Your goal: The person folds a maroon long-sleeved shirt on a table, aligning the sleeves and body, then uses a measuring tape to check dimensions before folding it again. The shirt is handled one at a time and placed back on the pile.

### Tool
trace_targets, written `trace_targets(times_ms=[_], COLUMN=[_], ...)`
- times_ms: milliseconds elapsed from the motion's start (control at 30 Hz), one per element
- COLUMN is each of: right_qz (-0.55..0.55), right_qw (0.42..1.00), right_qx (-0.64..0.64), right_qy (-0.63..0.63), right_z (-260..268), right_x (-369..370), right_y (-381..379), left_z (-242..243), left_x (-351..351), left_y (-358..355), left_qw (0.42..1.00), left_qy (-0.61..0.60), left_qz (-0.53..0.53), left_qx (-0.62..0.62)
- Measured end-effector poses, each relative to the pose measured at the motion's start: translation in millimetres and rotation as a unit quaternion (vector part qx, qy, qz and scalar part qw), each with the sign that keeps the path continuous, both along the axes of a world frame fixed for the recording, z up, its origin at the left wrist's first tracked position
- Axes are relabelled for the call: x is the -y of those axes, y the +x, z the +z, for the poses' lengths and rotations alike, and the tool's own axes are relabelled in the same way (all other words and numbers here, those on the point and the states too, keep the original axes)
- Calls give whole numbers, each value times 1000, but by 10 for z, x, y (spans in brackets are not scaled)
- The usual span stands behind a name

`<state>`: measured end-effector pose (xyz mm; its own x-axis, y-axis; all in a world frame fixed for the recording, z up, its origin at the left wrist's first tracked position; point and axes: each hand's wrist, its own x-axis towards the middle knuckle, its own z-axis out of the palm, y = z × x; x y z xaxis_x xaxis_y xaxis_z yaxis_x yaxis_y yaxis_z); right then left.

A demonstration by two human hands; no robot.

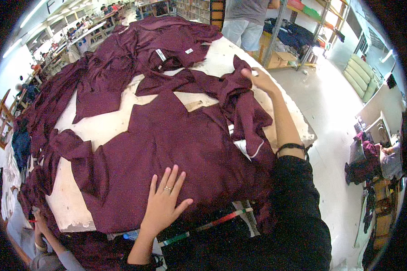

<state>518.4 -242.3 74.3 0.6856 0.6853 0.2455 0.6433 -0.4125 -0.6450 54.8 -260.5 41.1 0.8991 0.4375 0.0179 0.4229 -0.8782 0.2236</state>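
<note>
A maroon knit garment (186, 145) is spread over the pale tabletop (101, 127) in front of me. Flat on its lower part rests my left hand (164, 200), palm down, fingers apart, a ring on one finger. My right arm reaches to the table's far right, where my right hand (263, 81) grips a bunched end of maroon fabric (241, 69). Something small and white (255, 73) shows by those fingers; I cannot tell what it is. White tape or lining (246, 148) peeks out of the folds below.
More maroon garments (122, 61) are heaped at the back and left, some with white labels (160, 55). At lower left, another person's hands (40, 222) hold maroon cloth. Someone in a grey shirt (246, 17) stands beyond the table by metal shelving (274, 34). A tape measure (220, 218) lies near my body.
</note>
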Motion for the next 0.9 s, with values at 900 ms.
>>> trace_targets(times_ms=[900], right_qz=[14], right_qw=[931], right_qx=[310], right_qy=[193], right_z=[1308], right_x=[138], right_y=[-1528], left_z=[-13], left_x=[-13], left_y=[-65], left_qw=[1000], left_qy=[-1], left_qz=[11], left_qx=[21])
